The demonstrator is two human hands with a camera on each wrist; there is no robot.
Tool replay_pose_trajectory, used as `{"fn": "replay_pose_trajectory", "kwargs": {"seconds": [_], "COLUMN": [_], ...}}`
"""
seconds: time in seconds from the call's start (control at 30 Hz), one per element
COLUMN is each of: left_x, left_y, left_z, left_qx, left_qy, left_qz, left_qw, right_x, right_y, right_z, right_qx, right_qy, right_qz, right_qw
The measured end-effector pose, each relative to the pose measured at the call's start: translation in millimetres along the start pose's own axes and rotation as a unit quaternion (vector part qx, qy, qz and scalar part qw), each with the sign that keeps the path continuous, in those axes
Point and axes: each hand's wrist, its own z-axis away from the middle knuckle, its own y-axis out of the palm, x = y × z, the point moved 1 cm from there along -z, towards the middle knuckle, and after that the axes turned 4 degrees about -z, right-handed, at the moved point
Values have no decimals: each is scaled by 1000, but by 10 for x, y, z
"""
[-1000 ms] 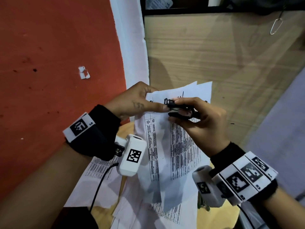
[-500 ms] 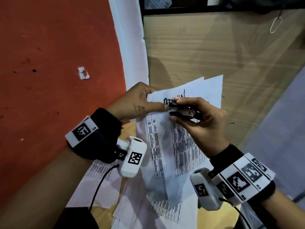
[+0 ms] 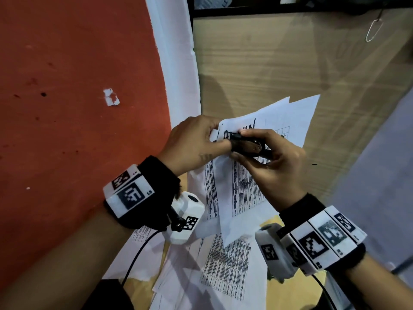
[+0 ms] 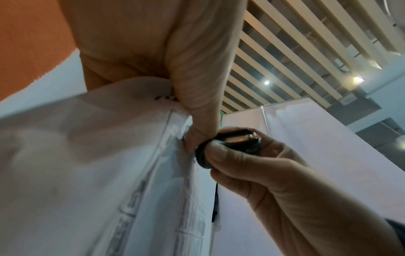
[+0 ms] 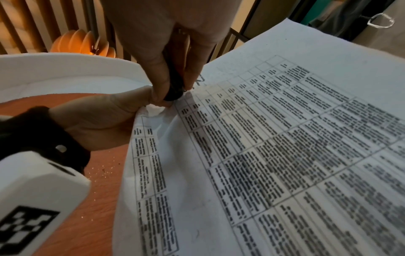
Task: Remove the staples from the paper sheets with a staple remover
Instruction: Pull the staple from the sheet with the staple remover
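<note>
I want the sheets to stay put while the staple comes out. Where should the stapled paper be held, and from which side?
Pinch the stapled sheets at the top corner beside the staple remover, coming from the left edge, as the left hand does. The right hand brings the tool in from the right, and the rest of the paper hangs loose.

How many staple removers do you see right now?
1: the black staple remover pinched in the right hand, at the top corner of the paper sheets the left hand holds.
</note>
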Motion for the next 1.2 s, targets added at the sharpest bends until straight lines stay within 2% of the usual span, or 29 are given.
{"fn": "replay_pose_trajectory", "kwargs": {"seconds": [0.2,0.3,0.43,0.5,0.57,0.6,0.73,0.87,0.93,1.1,1.2], "left_x": [-4,99,184,227,274,303,395,408,399,417,518], "left_y": [16,-35,-81,-79,-85,-85,-66,-35,-25,-98,-144], "left_z": [-23,-19,-67,-101,-123,-124,-146,-171,-175,-145,-154], "left_qx": [-6,-5,26,53,82,99,134,126,129,118,70], "left_qy": [-12,-32,-43,-44,-38,-36,-25,-18,-16,-19,-25], "left_qz": [-103,-83,-56,-55,-35,-25,-3,9,23,59,77], "left_qw": [995,996,997,996,995,994,991,992,991,991,994], "right_x": [19,2,-176,-284,-358,-371,-385,-329,-341,-434,-388], "right_y": [18,-19,-1,-16,-37,-51,-145,-224,-258,-370,-411], "right_z": [-16,-35,87,141,187,207,168,-28,-135,-320,-359], "right_qx": [0,-4,57,125,204,222,197,158,189,263,269], "right_qy": [-83,-81,-37,42,128,142,135,96,101,174,176], "right_qz": [123,132,169,190,228,241,209,155,176,220,220], "right_qw": [989,988,983,973,944,934,948,970,961,923,921]}}
